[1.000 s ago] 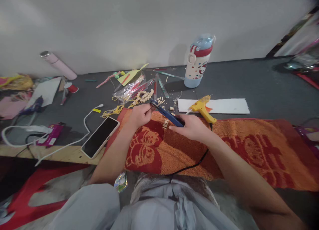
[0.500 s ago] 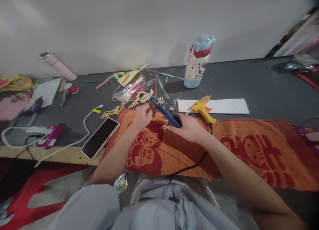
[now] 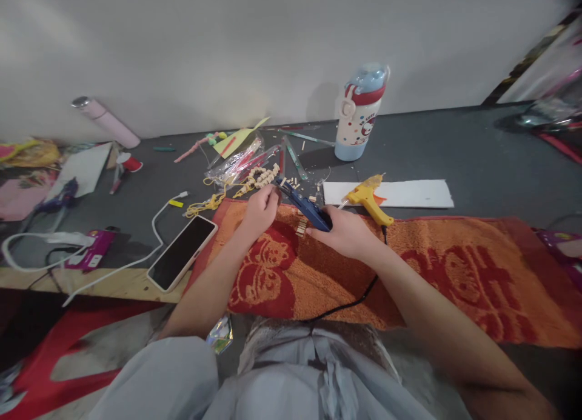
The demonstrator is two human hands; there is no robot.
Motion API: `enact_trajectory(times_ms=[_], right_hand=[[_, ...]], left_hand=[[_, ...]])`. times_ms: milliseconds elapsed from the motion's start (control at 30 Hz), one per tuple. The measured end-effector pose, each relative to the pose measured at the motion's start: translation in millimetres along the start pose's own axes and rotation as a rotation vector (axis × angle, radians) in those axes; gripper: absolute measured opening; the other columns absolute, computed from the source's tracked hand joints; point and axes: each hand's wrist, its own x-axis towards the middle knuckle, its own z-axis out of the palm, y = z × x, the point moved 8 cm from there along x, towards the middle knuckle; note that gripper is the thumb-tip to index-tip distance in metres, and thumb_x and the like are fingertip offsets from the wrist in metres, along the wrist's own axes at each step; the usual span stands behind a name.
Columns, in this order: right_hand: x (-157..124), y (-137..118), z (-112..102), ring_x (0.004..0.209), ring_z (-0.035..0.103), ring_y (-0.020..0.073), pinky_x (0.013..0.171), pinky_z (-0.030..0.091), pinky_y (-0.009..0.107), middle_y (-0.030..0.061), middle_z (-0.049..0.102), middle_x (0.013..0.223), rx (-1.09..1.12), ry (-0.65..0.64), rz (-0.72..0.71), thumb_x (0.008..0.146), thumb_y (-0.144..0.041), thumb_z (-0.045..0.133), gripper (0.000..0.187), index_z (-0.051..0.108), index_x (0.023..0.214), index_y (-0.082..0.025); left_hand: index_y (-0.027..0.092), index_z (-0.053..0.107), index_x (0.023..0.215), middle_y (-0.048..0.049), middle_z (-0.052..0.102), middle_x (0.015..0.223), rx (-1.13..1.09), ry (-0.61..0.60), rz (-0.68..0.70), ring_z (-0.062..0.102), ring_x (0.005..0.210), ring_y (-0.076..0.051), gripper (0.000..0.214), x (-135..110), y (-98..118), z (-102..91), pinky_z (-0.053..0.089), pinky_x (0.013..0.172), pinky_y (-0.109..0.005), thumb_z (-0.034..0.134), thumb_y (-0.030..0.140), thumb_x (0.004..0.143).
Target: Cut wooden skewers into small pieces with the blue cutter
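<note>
My right hand (image 3: 348, 232) is wrapped around a pair of blue-handled pliers (image 3: 307, 206), whose jaws point up and to the left. My left hand (image 3: 262, 209) is closed in a pinch beside the jaws; whatever lies between its fingertips is too small or hidden to name. A short row of small pale wooden pieces (image 3: 301, 227) rests on the orange and red towel (image 3: 327, 274) just below the pliers. Beyond the jaws lies a cluster of pale beige pieces (image 3: 266, 176), with yellow cord (image 3: 207, 205) next to it. Loose bits are scattered close by.
A yellow glue gun (image 3: 370, 199) lies on a white strip (image 3: 422, 194) right of my hands. Behind it stands a patterned bottle (image 3: 362, 114). At left are a phone (image 3: 182, 253), a white cable (image 3: 157, 226) and a purple power strip (image 3: 96, 248). Plastic packets (image 3: 239, 159) lie ahead.
The pliers and my right hand have shifted very slightly. My left fingers have drawn together a little near the jaws. Everything else stays in place.
</note>
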Motion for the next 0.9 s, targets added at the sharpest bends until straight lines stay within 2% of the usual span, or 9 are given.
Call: enact_trajectory(times_ms=[233,567,900], right_hand=[[0.3,0.4,0.2,0.084,0.066,0.0290,0.067,0.044,0.032,0.0145,0.069,0.093,-0.001,-0.004,-0.003,0.077,-0.050,0.055,0.039,0.058,0.096,-0.015],[0.2,1.8,-0.6,0.081,0.066,0.0281,0.064,0.042,0.031,0.0136,0.069,0.090,-0.025,-0.021,0.018,0.077,-0.048,0.056,0.036,0.058,0.093,-0.016],[0.5,3.4,-4.5,0.082,0.064,0.0275,0.065,0.043,0.032,0.0125,0.069,0.094,0.100,-0.019,0.051,0.075,-0.048,0.057,0.040,0.059,0.099,-0.016]], left_hand=[[0.020,0.034,0.063,0.0024,0.041,0.057,0.028,0.031,-0.001,0.039,0.054,-0.011,0.025,0.6,-3.7,-0.9,0.029,0.055,-0.025,0.039,0.021,0.087],[0.021,0.031,0.064,0.0019,0.041,0.058,0.079,0.011,0.016,0.040,0.054,-0.012,0.025,-0.1,1.4,-2.2,0.029,0.055,-0.026,0.037,0.022,0.088],[0.020,0.038,0.067,0.0002,0.047,0.063,0.052,-0.052,-0.025,0.045,0.059,-0.013,0.022,-2.4,1.9,1.4,0.034,0.059,-0.027,0.035,0.021,0.089]])
